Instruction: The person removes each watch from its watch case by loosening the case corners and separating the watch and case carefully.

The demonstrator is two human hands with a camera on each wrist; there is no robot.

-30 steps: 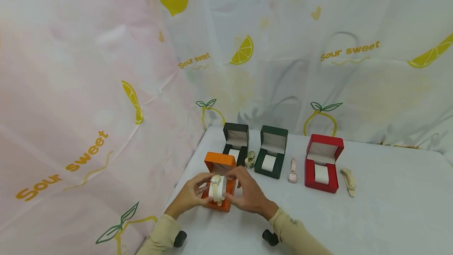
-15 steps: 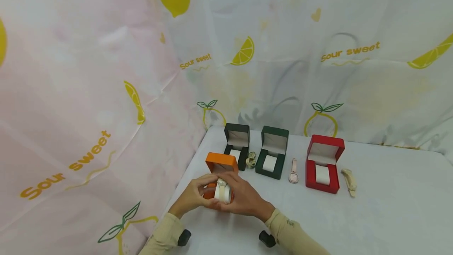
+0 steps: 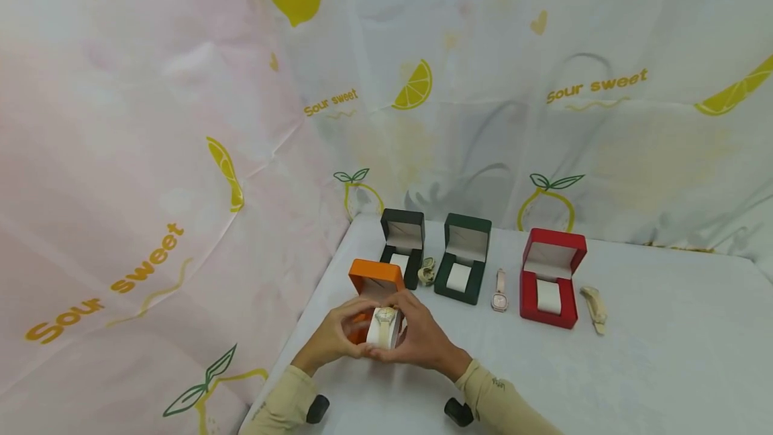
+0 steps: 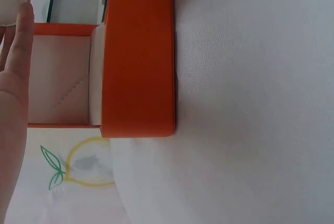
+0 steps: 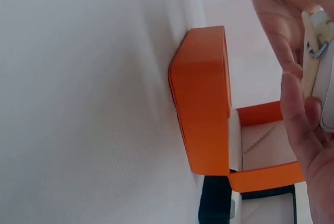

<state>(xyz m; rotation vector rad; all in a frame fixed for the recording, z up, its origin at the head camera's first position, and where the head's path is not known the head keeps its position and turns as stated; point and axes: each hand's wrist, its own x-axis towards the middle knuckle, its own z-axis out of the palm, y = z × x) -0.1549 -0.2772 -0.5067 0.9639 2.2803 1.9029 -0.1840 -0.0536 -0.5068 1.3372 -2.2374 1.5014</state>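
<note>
Watch [image 3: 384,325] upright (dial toward camera)

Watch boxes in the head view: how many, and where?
4, all open. Orange box nearest, behind the hands; black box at back left; dark green box beside it; red box furthest right. None seems hidden.

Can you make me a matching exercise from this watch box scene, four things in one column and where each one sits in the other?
Things:
1. orange box
2. red box
3. pink watch
4. cream watch on its pillow

Places:
A. lying on the table between the green and red boxes
B. held in both hands
C. farthest right of the boxes
D. open, just behind the hands

Pairs: 1-D, 2-C, 3-A, 4-B
</note>
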